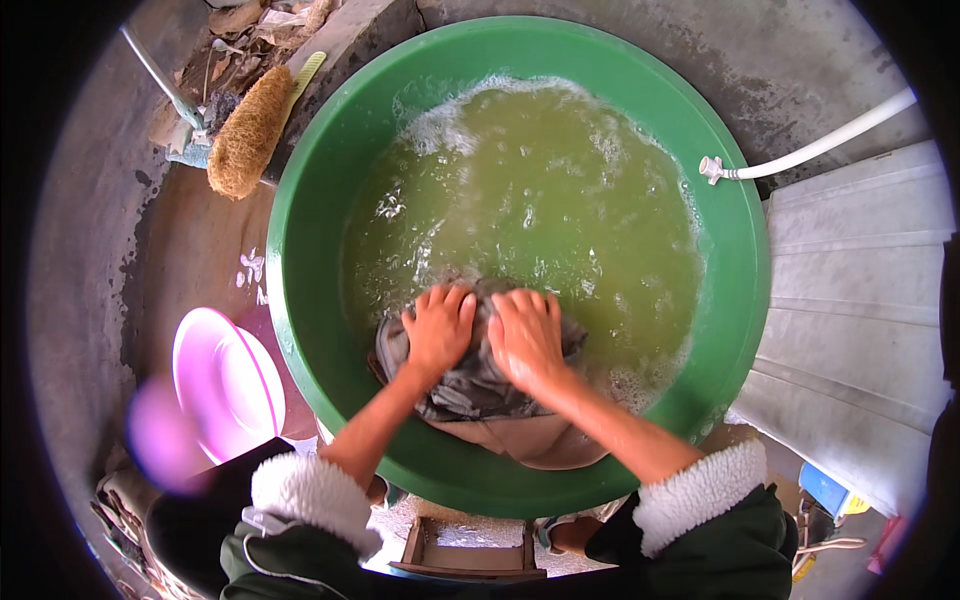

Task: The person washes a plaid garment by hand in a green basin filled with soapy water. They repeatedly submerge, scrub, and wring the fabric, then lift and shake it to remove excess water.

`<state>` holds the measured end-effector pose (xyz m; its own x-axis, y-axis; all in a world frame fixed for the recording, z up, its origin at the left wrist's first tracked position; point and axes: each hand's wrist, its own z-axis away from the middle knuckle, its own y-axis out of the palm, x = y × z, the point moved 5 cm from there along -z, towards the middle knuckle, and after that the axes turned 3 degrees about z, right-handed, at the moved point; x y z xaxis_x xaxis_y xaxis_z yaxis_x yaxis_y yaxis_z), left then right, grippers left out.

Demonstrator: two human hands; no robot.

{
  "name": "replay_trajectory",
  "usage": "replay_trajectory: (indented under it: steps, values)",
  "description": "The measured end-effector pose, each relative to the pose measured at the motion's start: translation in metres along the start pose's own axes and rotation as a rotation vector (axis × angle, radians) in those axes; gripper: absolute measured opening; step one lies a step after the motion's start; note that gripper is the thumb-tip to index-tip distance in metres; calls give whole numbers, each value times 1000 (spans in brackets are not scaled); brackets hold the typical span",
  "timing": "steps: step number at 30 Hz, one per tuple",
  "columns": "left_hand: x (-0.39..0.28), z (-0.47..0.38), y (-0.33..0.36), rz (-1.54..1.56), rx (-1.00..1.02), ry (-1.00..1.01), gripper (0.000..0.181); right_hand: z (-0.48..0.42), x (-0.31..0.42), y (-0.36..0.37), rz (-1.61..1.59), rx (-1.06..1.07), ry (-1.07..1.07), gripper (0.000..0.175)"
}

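Note:
A large green plastic tub (517, 34) holds cloudy, greenish, foamy water (555, 187). Against its near inner wall lies a wet bundle of dark grey cloth (472, 382), with brown cloth (525, 439) under its near edge. My left hand (441, 330) rests on the top left of the bundle, fingers pointing away from me. To its right, my right hand (527, 334) presses on the same bundle, thumb towards the left hand. Whether the fingers grip any cloth cannot be told. Part of the cloth is hidden under water and beneath both hands.
A white hose (825, 150) reaches over the tub's right rim. At the left stand a loofah (251, 131), a yellow-green strip (306, 79) and a pink basin (255, 382). A pale ribbed panel (847, 307) flanks the tub on the right; a small wooden stool (469, 559) is below.

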<state>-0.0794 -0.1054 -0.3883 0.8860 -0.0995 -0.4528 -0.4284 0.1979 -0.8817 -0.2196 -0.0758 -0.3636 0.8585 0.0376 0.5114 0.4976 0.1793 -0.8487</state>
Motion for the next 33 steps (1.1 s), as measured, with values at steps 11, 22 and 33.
replay_trajectory:
  steps: [11,22,33]
  values:
    - [61,-13,80,-107,-6,61,29,-62,-27,44,-39,-93,-33,34]
    - [-16,-36,-7,260,296,185,84,-63,-114,-10,-616,-361,189,47]
    - [-8,-31,-6,270,233,69,87,25,-110,21,-974,-71,381,87]
